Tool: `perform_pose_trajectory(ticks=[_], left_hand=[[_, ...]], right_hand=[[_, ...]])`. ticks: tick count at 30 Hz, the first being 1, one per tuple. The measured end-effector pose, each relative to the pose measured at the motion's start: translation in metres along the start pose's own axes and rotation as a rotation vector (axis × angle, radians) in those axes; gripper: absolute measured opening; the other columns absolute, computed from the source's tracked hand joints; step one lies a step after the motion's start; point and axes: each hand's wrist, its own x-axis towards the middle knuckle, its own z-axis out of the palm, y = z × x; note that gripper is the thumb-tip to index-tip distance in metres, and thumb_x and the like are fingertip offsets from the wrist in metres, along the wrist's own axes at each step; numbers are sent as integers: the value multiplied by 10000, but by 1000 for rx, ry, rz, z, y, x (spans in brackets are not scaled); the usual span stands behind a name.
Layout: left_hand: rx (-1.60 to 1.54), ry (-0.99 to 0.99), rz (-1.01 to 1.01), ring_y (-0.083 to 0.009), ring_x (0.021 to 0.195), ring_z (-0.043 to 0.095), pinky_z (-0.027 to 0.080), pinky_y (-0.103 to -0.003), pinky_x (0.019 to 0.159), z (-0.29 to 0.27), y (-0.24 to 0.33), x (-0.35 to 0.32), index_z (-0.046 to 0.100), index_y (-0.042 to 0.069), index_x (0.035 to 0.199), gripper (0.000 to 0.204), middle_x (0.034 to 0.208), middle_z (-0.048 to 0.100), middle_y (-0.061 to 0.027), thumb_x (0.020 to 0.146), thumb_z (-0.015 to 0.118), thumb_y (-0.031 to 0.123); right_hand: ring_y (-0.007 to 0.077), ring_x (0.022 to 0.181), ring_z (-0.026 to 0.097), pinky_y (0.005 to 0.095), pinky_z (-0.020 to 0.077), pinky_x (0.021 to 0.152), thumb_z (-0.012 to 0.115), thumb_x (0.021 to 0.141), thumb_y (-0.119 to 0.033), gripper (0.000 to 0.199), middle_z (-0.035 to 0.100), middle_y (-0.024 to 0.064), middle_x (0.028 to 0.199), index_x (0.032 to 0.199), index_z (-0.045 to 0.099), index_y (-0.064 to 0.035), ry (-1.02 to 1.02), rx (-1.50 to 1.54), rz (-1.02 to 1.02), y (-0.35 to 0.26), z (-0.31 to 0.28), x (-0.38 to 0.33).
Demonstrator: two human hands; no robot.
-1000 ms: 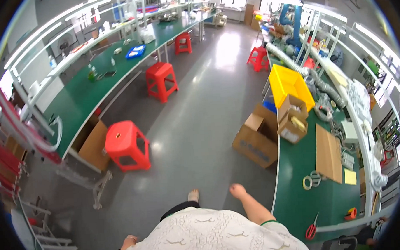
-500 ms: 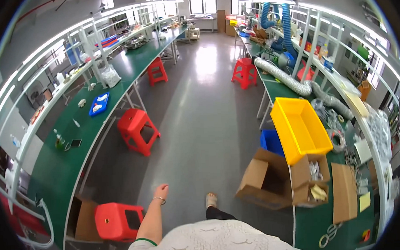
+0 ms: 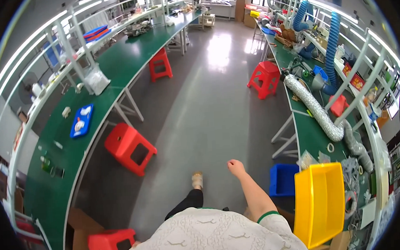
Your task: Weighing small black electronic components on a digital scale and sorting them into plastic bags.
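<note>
Hanging right hand [image 3: 236,167], fingers curled in, left hand [image 3: 136,244], grip unclear, beside square-topped red stool [image 3: 101,249]

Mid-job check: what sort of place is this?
Probably a light assembly or electronics workshop: long green-topped workbenches run along both sides of an aisle, red plastic stools stand beside them, and a silver flexible duct lies along the right-hand bench.

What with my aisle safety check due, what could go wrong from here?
If swung outward, the bare right hand could knock the deep yellow plastic bin, which appears to reach the green tabletop's edge. The red plastic stool at lower left, close to the person, might be bumped or tripped over.
</note>
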Motion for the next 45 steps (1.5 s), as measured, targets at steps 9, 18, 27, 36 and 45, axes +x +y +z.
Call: perform_pose_trajectory(ticks=[9,18,27,36,45], left_hand=[[279,49,208,-311,1122,568,455,-415,934,-235,328,200,659,85,1076,308,1154,607,-203,807,550,188],[-402,414,1007,-293,963,630,485,-357,840,-489,837,192,641,70,1077,346,1031,664,-144,877,563,342],[82,-11,736,-323,1079,592,457,-418,922,-494,861,282,652,77,1115,423,1157,622,-171,831,562,376],[-11,35,233,-328,1014,622,480,-395,862,-555,914,427,683,61,1001,342,1039,655,-198,793,597,318],[316,213,663,-344,1019,611,482,-432,887,-775,1417,566,656,82,1067,356,1066,650,-168,845,502,314]], right_hand=[[345,1014,611,429,486,860,559,795,-246,326,652,174,1068,1028,688,-58,-739,-658,275,167,31,103],[373,878,646,421,512,758,564,784,-158,197,673,207,896,780,712,-28,-118,-564,460,297,-79,123],[377,931,619,465,504,787,542,793,-258,296,648,226,981,868,679,-7,-198,-482,497,167,-136,662],[301,787,642,405,494,702,517,851,-263,260,648,179,816,820,651,-43,101,78,62,-27,-184,1086],[325,902,652,430,512,790,573,719,-227,266,678,176,932,880,718,-72,-263,-508,639,173,-230,1142]])
